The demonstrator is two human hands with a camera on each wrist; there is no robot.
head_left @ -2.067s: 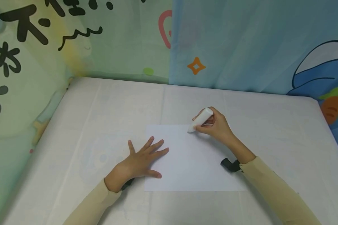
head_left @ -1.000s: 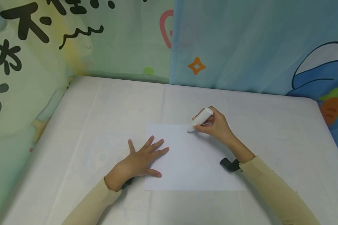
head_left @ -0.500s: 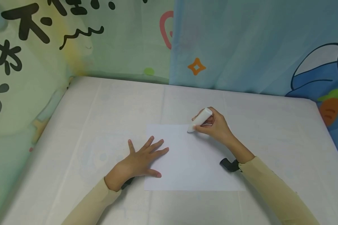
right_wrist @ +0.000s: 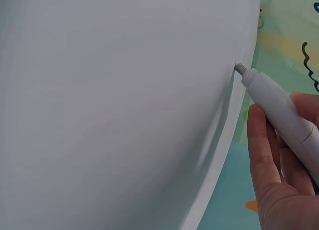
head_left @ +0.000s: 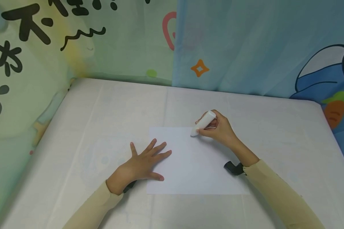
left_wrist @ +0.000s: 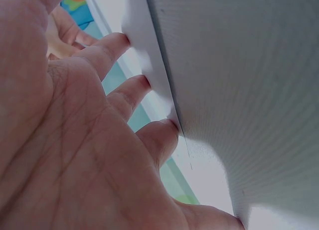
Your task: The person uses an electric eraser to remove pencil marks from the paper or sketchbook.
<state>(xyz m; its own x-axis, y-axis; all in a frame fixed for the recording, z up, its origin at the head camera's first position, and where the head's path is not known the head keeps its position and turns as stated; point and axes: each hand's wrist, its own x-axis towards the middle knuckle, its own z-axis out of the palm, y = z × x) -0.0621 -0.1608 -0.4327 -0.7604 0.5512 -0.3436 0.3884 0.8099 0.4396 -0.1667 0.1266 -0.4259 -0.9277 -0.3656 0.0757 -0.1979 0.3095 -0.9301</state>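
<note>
A white sheet of paper point(head_left: 195, 171) lies flat on the white-covered table. My left hand point(head_left: 141, 165) rests over its left edge with the fingers spread. In the left wrist view, several fingertips point(left_wrist: 162, 133) press down along the paper's edge. My right hand point(head_left: 219, 127) pinches a thick white pen-shaped tool point(head_left: 204, 122) between thumb and fingers, above the sheet's far edge. The tool is tilted, its upper end leaning away to the right. In the right wrist view, its narrow grey metal tip point(right_wrist: 240, 69) meets the paper's surface. No mark shows on the sheet.
The white table covering point(head_left: 126, 105) has fold creases and faint blue printing. Printed curtains point(head_left: 246, 47) stand along the table's back and left sides. A black wrist device point(head_left: 234, 168) hangs beneath the right wrist, over the paper's right part.
My right hand and the tool's tip have shifted very slightly toward the near side of the paper. My left hand stays in place.
</note>
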